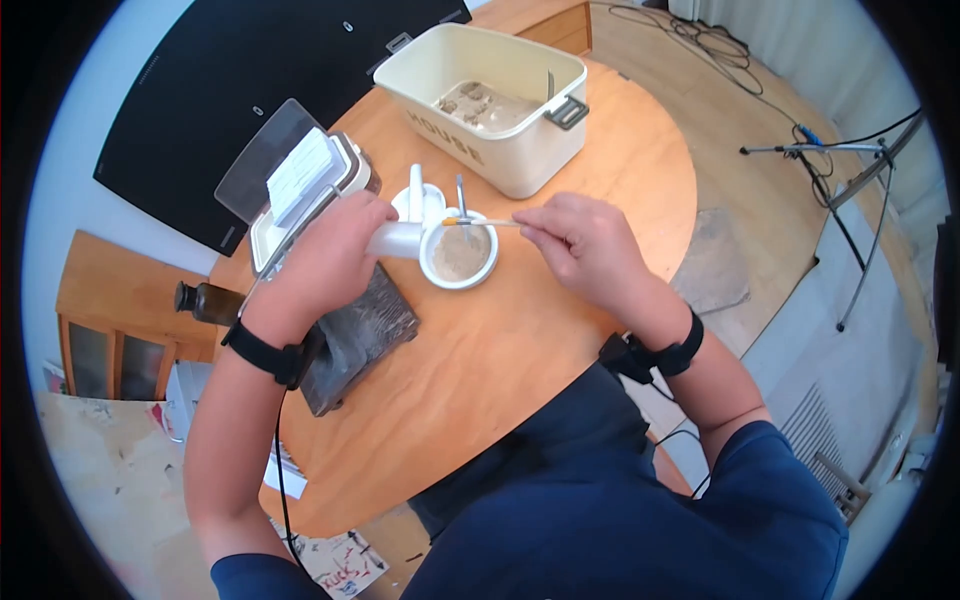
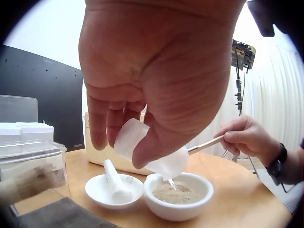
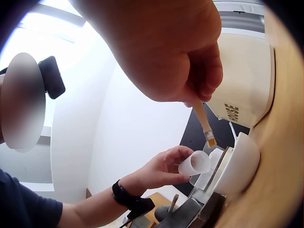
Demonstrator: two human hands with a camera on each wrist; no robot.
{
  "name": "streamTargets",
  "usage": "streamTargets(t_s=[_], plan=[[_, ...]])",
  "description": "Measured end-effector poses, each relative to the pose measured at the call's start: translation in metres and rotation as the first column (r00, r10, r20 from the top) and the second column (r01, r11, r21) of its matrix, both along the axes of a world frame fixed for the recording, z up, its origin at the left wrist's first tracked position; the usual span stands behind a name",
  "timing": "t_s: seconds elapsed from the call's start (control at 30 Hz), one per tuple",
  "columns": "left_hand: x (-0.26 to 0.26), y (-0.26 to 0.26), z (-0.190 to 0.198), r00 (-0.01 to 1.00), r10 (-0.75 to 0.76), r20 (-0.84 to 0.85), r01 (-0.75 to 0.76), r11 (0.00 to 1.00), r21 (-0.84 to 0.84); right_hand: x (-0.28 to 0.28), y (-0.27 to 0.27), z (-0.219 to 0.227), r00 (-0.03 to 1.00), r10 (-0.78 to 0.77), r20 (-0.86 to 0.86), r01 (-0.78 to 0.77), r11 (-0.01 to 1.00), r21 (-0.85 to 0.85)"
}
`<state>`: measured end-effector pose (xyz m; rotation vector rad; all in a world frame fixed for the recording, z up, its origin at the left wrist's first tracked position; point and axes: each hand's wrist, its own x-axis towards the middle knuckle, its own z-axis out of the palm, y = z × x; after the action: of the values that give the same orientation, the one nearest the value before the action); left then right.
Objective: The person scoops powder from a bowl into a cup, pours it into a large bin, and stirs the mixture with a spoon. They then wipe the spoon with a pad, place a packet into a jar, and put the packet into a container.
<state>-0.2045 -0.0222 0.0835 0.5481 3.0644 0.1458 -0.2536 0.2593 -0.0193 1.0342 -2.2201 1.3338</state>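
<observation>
My left hand (image 1: 335, 250) grips a translucent plastic cup (image 2: 172, 164), tipped on its side with its mouth over the rim of a white mortar (image 1: 487, 270). Pale brown powder (image 2: 175, 194) lies in the mortar, and a thin metal handle (image 1: 461, 190) leans up out of it. Between thumb and fingers, my right hand (image 1: 585, 245) pinches a small flat brush (image 3: 203, 121) by its wooden handle. The yellowish bristles point toward the cup, above the mortar. Beside the mortar, a white pestle (image 2: 115, 183) rests in a shallow white dish (image 2: 95, 192).
A cream bin (image 1: 520, 170) marked HOUSE, with sandy material inside, stands behind the mortar. On the left are a lidded box (image 1: 262, 235) with white papers (image 1: 303, 170), a dark slab (image 1: 365, 340) and a brown bottle (image 1: 215, 303).
</observation>
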Motion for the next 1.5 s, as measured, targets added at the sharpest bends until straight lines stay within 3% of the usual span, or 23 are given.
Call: streamTargets(t_s=[0.07, 0.23, 0.3, 0.33, 0.43, 0.47, 0.53, 0.63, 0.77, 0.87, 0.97, 1.03, 1.07, 1.13, 1.27, 1.33, 1.37, 1.4, 1.47, 1.5], plan=[[0.004, 0.003, 0.001, 0.996, 0.065, 0.063, -0.065, 0.998, -0.005, 0.001, 0.0, -0.004, 1.0, -0.008, 0.012, 0.008, 1.0, 0.005], [0.013, 0.007, 0.001, 0.999, 0.048, 0.024, -0.049, 0.998, 0.032, -0.001, 0.005, 0.011, 0.999, 0.029, 0.027, -0.029, 1.0, 0.004], [0.013, 0.007, 0.0, 0.999, 0.047, 0.023, -0.048, 0.998, 0.042, -0.002, 0.008, 0.029, 0.995, -0.092, 0.037, 0.098, 0.973, -0.211], [0.014, 0.007, -0.001, 0.999, 0.035, 0.02, -0.036, 0.998, 0.058, -0.006, 0.01, 0.038, 0.996, -0.087, 0.027, 0.091, 0.975, -0.203], [0.016, 0.008, 0.0, 0.999, 0.026, 0.02, -0.027, 0.996, 0.081, -0.031, 0.007, 0.058, 0.889, -0.338, -0.309, 0.282, 0.935, -0.214], [0.017, 0.009, 0.0, 0.999, 0.022, 0.027, -0.024, 0.996, 0.081, -0.038, 0.008, 0.058, 0.89, -0.328, -0.317, 0.272, 0.939, -0.209], [0.017, 0.008, 0.001, 1.0, 0.029, 0.012, -0.03, 0.996, 0.083, -0.051, 0.009, 0.057, 0.926, -0.206, -0.318, 0.248, 0.964, 0.098], [0.02, 0.007, 0.0, 0.999, 0.035, 0.003, -0.035, 0.996, 0.083, -0.061, 0.003, 0.062, 0.909, -0.289, -0.299, 0.3, 0.954, -0.01], [0.021, 0.005, -0.003, 0.998, 0.055, 0.027, -0.057, 0.996, 0.067, -0.057, 0.004, 0.063, 0.916, -0.17, -0.363, 0.221, 0.97, 0.105], [0.023, 0.003, -0.005, 0.998, 0.061, 0.032, -0.063, 0.995, 0.074, -0.053, 0.001, 0.066, 0.916, -0.222, -0.334, 0.261, 0.962, 0.076], [0.022, 0.003, -0.006, 0.998, 0.061, 0.03, -0.063, 0.995, 0.075, -0.051, 0.0, 0.066, 0.872, -0.255, -0.419, 0.265, 0.964, -0.036], [0.023, 0.002, -0.006, 0.997, 0.069, 0.031, -0.071, 0.994, 0.079, -0.048, 0.003, 0.066, 0.906, -0.171, -0.387, 0.249, 0.955, 0.16], [0.023, 0.001, -0.006, 0.997, 0.073, 0.03, -0.075, 0.994, 0.076, -0.047, 0.003, 0.066, 0.905, -0.173, -0.388, 0.251, 0.954, 0.162], [0.023, 0.0, -0.004, 0.997, 0.076, 0.025, -0.078, 0.993, 0.086, -0.046, 0.003, 0.069, 0.88, -0.298, -0.371, 0.271, 0.955, -0.124], [0.025, 0.0, -0.005, 0.995, 0.094, 0.044, -0.097, 0.992, 0.084, -0.054, 0.007, 0.053, 0.901, -0.213, -0.378, 0.244, 0.969, 0.034], [0.026, 0.003, -0.003, 0.993, 0.103, 0.065, -0.109, 0.989, 0.102, -0.049, 0.009, 0.05, 0.967, -0.252, -0.044, 0.251, 0.967, -0.034], [0.026, 0.003, -0.003, 0.993, 0.102, 0.059, -0.107, 0.99, 0.095, -0.051, 0.01, 0.044, 0.968, -0.231, 0.096, 0.23, 0.973, 0.022], [0.026, 0.003, -0.003, 0.994, 0.101, 0.047, -0.104, 0.991, 0.087, -0.05, 0.012, 0.04, 0.965, -0.245, 0.092, 0.244, 0.97, 0.022], [0.026, 0.001, -0.003, 0.996, 0.086, 0.037, -0.089, 0.991, 0.103, -0.048, 0.01, 0.038, 0.911, -0.199, 0.362, 0.231, 0.972, -0.048], [0.027, 0.001, -0.004, 0.996, 0.078, 0.04, -0.083, 0.99, 0.118, -0.046, 0.009, 0.039, 0.89, -0.186, 0.415, 0.215, 0.976, -0.023]])
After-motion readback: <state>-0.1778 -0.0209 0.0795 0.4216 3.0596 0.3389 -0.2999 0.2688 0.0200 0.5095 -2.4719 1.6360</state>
